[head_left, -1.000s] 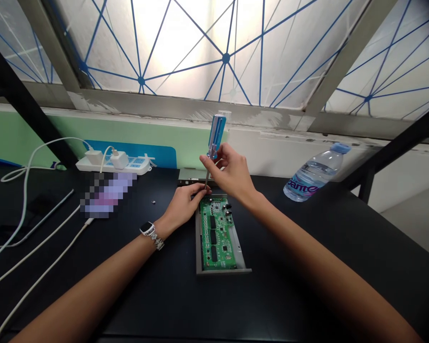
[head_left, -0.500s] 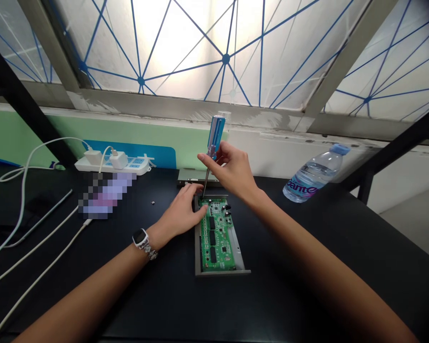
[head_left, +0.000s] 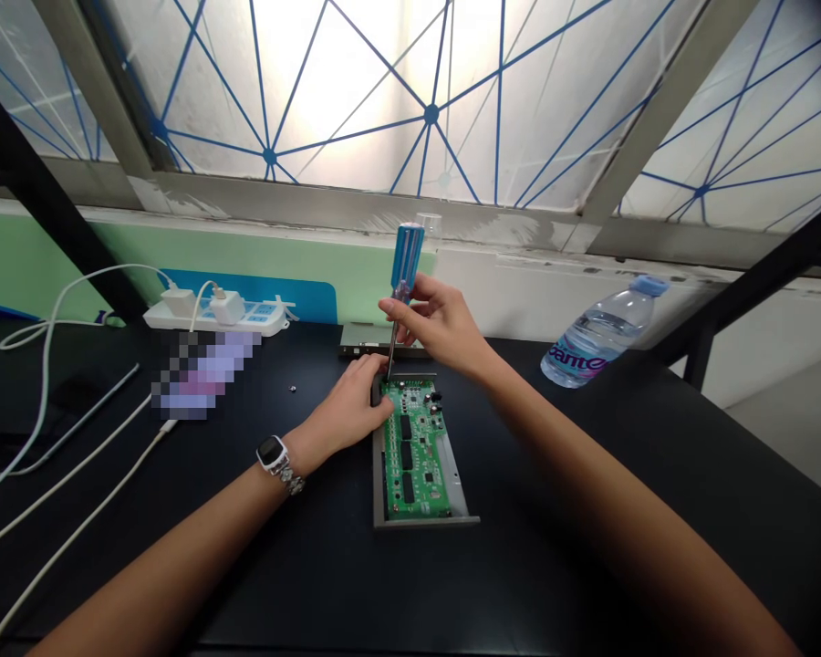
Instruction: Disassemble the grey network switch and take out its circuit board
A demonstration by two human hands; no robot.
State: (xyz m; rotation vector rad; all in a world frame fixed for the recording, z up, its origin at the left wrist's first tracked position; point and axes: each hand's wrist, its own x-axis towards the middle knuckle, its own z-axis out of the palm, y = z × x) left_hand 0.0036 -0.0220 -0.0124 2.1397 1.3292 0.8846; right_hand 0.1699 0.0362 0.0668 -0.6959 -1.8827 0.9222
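From here I have the right hand (head_left: 438, 328) closed on the blue screwdriver (head_left: 405, 265), pinching low on the handle. The shaft is nearly upright, with its tip at the far left corner of the green circuit board (head_left: 417, 456). The board lies in its grey tray (head_left: 460, 484) at the centre of the frame. The left hand (head_left: 346, 406) rests loosely spread on that corner, clasping nothing; I judge it steadies board and tip. Since half a second ago the handle stands straighter, and the left hand has barely shifted.
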